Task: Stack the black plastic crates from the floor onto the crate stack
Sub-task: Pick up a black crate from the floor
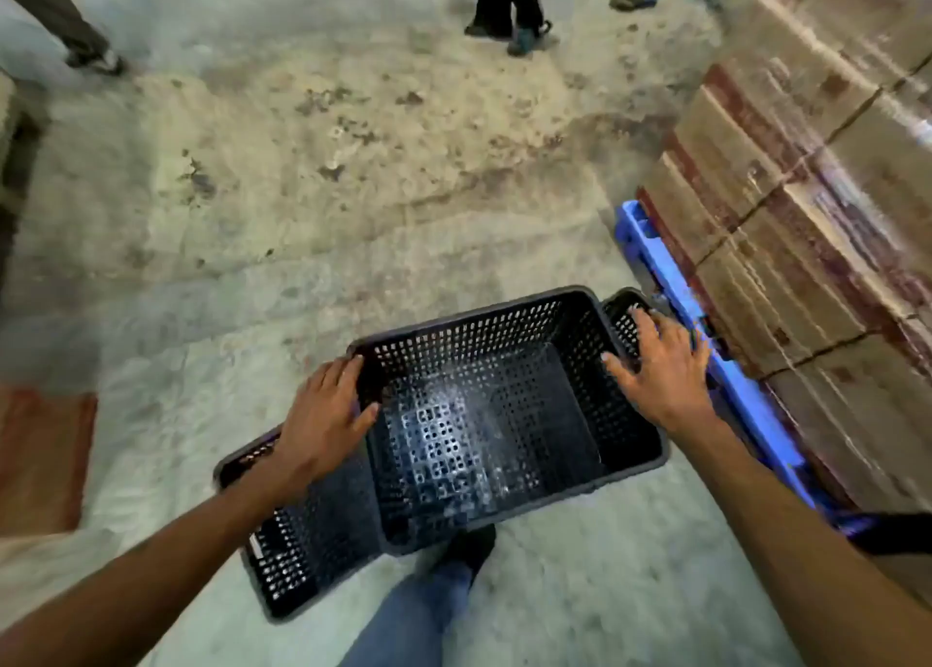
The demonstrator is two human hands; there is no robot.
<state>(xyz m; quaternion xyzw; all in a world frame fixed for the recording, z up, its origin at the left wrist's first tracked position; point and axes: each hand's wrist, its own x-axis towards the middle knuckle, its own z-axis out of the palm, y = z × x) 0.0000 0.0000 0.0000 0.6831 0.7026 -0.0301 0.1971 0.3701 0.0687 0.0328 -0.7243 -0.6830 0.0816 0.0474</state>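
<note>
A black perforated plastic crate (pixel 504 414) hangs in front of me, empty and tilted. My left hand (pixel 323 419) grips its left rim, thumb inside. On the right rim my right hand (pixel 660 369) holds it with fingers spread. Below and to the left, a second black crate (pixel 297 540) lies on the concrete floor, partly hidden by the held one. A corner of another black crate (pixel 623 308) shows behind my right hand.
Wrapped cardboard boxes (pixel 817 202) stand stacked on a blue pallet (pixel 706 333) at the right. Legs of several people (pixel 509 5) are at the far side of the floor. A reddish mat (pixel 40 459) lies at left. My leg and foot (pixel 433 596) are below the crate.
</note>
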